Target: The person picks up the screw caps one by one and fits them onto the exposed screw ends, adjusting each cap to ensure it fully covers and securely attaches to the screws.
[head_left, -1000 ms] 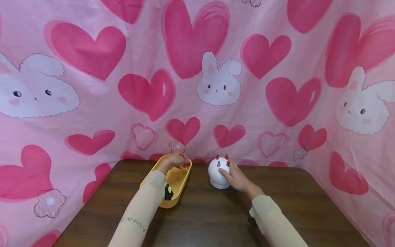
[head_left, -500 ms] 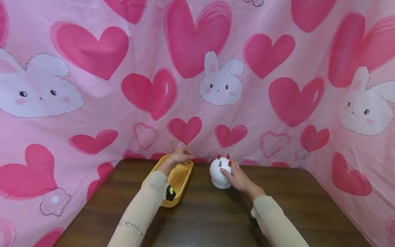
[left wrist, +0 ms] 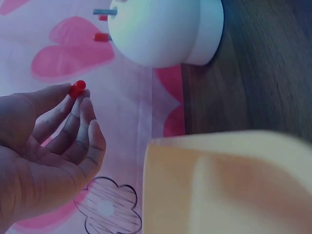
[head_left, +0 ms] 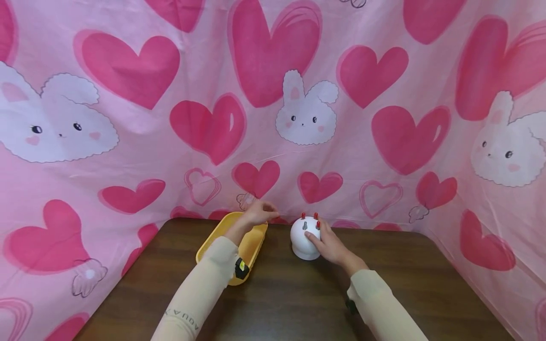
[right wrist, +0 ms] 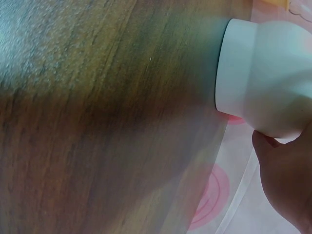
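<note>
My left hand (head_left: 259,213) is raised above the far right end of a yellow tray (head_left: 201,251). Between thumb and fingertips it pinches a small red cap (left wrist: 78,88), whose round end faces the left wrist camera. To the right, a white ball-shaped piece (head_left: 303,244) on a short round base stands on the table. Metal pins stick out of its top; several carry red caps, and one metal pin (head_left: 304,226) is bare. My right hand (head_left: 330,244) grips the ball from its right side, thumb on the front; its other fingers are partly hidden behind it.
A dark wood-grain table (head_left: 290,298) lies under everything. Close behind its far edge hangs a pink cloth (head_left: 260,128) with hearts and rabbits. The tray's near left part is hidden by my left sleeve (head_left: 196,289).
My left hand has lifted out of the yellow tray with the red cap and shifted right, toward the white ball. My right hand has kept its hold on the ball.
</note>
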